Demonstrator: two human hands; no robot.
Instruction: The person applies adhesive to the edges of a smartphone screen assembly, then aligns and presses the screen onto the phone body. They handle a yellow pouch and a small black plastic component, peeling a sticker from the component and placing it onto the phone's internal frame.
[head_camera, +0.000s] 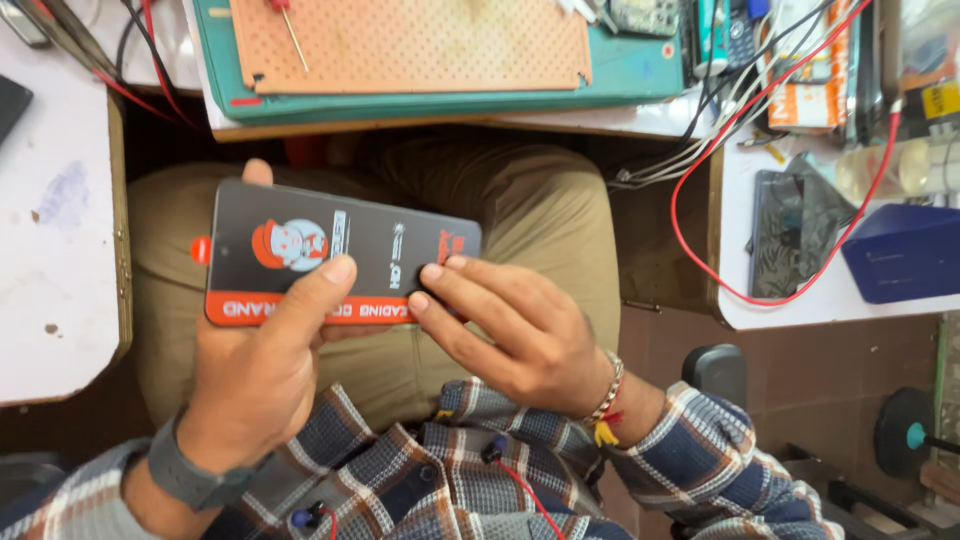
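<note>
A flat black phone-sized slab with an orange bottom stripe and a cartoon figure printed on its film lies across my lap. My left hand grips it from below, thumb pressed on its face and a fingertip showing over its far edge. My right hand rests its fingertips on the slab's right end, near the corner, with nothing held in it. A beaded bracelet sits on my right wrist and a grey band on my left.
A green cutting mat with an orange perforated board lies on the bench ahead. A red wire loops past a dark phone and a blue box on the right. A white table stands left.
</note>
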